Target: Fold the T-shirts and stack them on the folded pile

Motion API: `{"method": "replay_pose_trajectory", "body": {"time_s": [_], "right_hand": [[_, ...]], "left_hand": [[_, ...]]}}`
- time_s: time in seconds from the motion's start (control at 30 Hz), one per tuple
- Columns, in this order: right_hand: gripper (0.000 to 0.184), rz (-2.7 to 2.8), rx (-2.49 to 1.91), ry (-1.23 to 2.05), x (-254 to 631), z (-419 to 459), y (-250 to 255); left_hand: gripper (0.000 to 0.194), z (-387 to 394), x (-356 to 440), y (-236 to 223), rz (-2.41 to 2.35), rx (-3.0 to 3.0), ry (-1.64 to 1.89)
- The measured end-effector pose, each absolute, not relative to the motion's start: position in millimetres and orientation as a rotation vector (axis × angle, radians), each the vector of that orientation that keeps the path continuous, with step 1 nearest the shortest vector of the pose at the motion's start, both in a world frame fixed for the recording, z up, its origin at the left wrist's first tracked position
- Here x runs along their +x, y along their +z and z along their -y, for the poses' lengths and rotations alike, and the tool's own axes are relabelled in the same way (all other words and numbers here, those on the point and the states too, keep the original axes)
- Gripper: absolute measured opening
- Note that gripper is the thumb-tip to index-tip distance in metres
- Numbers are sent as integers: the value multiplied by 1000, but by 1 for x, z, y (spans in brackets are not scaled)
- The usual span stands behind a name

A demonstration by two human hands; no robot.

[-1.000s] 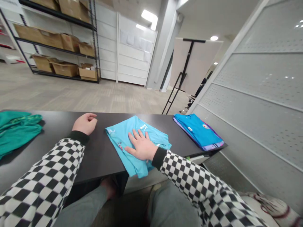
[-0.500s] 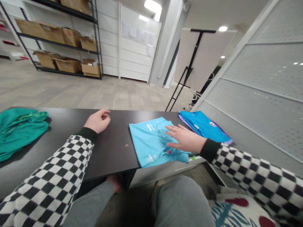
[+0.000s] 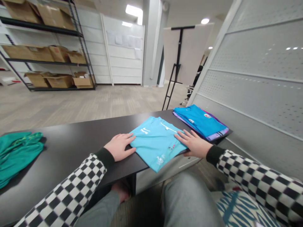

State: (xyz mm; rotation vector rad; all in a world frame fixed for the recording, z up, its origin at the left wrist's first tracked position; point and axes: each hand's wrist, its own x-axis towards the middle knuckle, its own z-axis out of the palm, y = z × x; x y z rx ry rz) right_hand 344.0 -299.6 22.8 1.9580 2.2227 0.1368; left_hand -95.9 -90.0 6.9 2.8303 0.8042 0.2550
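A light blue T-shirt [image 3: 156,137], folded into a flat square with white lettering, lies turned cornerwise on the dark table. One corner of it hangs past the front edge. My left hand [image 3: 121,145] rests flat at the shirt's left side, fingertips on the fabric and fingers spread. At the opposite side, my right hand [image 3: 193,143] lies with its fingers stretched over the shirt's right edge. Neither hand grips the cloth.
Folded blue and purple shirts [image 3: 201,121] are stacked at the table's right end, beside a grey perforated panel [image 3: 251,82]. A crumpled green garment [image 3: 20,154] lies on the left of the dark table [image 3: 78,142]. Beyond stand a shelf with cardboard boxes [image 3: 59,80] and a black easel [image 3: 176,66].
My left hand has come right and down from bare table onto the shirt's edge. The right hand has shifted to its right edge. The shirt has turned and lies smoother; the view has swung.
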Motion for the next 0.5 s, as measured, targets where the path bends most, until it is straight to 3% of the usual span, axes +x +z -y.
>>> {"method": "replay_pose_trajectory", "body": {"time_s": [0.13,0.23,0.33,0.4,0.5], "right_hand": [[100,-2122,2171,242,303,329,36],[92,-2466,2115,-17,227,355,35],[107,-2682,2030,-312,160,368,11],[114,-2669,2108,-296,132,365,-12],[94,-2617,2341,-74,112,349,-38]], "left_hand": [[61,145,-114,-2,-972,2828,391],[57,186,-134,-12,-1094,2820,509],[71,205,-152,-18,-1052,2869,520],[87,207,-158,-18,-908,2937,462],[83,206,-160,-19,-795,2990,387]]}}
